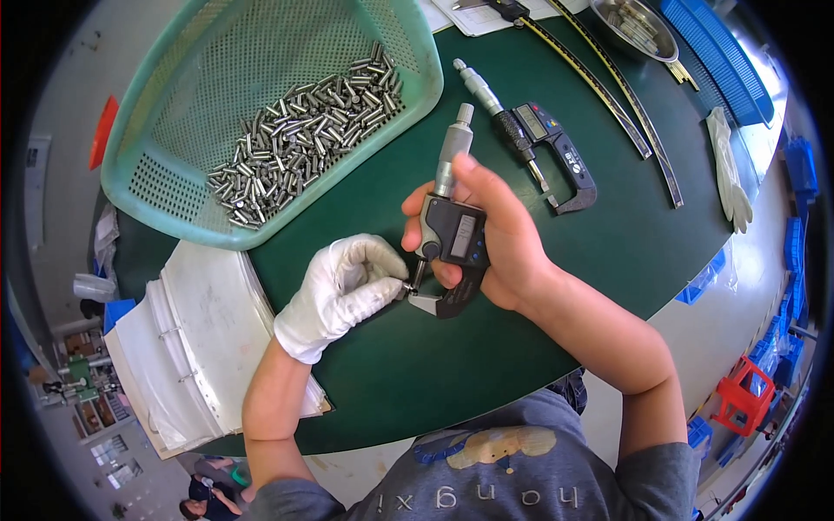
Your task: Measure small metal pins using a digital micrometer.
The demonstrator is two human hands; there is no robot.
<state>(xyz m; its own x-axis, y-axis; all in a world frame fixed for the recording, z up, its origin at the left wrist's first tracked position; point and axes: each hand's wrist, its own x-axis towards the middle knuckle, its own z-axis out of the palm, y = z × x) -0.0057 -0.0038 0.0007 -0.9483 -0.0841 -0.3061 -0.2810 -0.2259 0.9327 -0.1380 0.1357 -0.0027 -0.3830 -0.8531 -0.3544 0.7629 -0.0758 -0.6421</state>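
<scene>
Bare fingers of my right hand (508, 230) wrap round a digital micrometer (453, 233), its thimble pointing away from me and its frame toward me. My left hand (343, 291), in a white glove, pinches a small metal pin (408, 288) at the micrometer's measuring gap; the fingertips partly hide it. Beyond my hands stands a green perforated basket (261, 234) with a heap of short shiny metal pins (313, 139) in it. A second digital micrometer (530, 130) lies on the table to the right of the one I hold.
An open ring binder (204, 339) lies left on the green table (417, 373). Far right are a caliper (508, 10), yellow-edged strips (599, 82), a metal bowl (634, 30), a blue basket (721, 56) and a white glove (728, 169). A red stool (744, 395) stands on the floor.
</scene>
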